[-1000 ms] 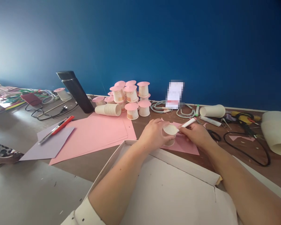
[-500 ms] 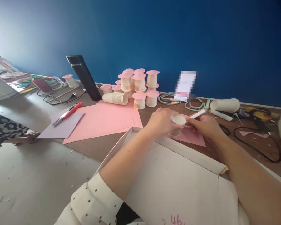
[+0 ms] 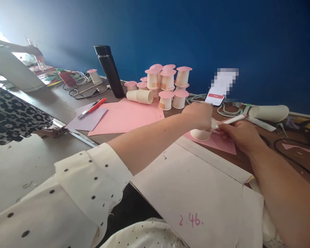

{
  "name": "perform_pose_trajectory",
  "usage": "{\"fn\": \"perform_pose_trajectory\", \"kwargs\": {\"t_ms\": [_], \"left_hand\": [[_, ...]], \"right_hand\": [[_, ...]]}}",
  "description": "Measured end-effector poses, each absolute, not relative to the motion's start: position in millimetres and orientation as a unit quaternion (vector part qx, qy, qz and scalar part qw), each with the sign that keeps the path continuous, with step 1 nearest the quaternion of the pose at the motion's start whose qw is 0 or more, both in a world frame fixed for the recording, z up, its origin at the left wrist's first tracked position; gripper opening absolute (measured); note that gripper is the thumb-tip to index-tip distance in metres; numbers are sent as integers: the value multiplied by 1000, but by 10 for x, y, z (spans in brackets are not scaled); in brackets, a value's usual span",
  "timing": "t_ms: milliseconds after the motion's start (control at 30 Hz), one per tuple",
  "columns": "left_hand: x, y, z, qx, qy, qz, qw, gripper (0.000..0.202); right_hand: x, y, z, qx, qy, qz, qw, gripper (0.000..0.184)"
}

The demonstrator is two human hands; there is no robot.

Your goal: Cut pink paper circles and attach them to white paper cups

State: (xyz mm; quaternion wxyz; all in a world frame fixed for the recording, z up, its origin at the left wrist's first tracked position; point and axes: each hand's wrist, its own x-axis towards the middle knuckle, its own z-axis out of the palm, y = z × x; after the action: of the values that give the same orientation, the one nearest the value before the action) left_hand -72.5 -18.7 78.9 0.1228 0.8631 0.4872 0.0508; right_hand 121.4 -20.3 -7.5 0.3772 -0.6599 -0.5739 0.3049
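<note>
A slim white tube (image 3: 234,119) with a reddish end is gripped in my right hand (image 3: 244,132), fingers closed round it. My left hand (image 3: 199,115) is closed, its fingertips pinching the white tip (image 3: 215,124) at the tube's near end. Whether that tip is a cap or a nozzle, I cannot tell. Just below my left hand a white paper cup (image 3: 200,135) stands on a pink paper sheet (image 3: 226,144); my hand partly covers it.
Cups with pink discs (image 3: 167,81) are stacked by the blue wall, beside nested cups (image 3: 140,96). A black flask (image 3: 111,74), pink sheets (image 3: 134,115), a red utility knife (image 3: 93,107), a phone (image 3: 214,99) and cables surround them. A cardboard box (image 3: 209,186) lies close to me.
My left hand has let go of the cup, which now rests on the pink paper. That hand has moved right to the tube's tip. The view has shifted.
</note>
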Motion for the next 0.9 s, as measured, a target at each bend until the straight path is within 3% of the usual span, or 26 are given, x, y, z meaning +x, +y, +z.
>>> {"fn": "perform_pose_trajectory", "kwargs": {"t_ms": [600, 900], "left_hand": [[-714, -130, 774, 880, 444, 44, 162, 39], [-717, -114, 755, 882, 442, 55, 155, 33]], "right_hand": [[1101, -178, -90, -648, -476, 382, 457, 4], [1062, -80, -78, -615, -454, 451, 461, 12]]}}
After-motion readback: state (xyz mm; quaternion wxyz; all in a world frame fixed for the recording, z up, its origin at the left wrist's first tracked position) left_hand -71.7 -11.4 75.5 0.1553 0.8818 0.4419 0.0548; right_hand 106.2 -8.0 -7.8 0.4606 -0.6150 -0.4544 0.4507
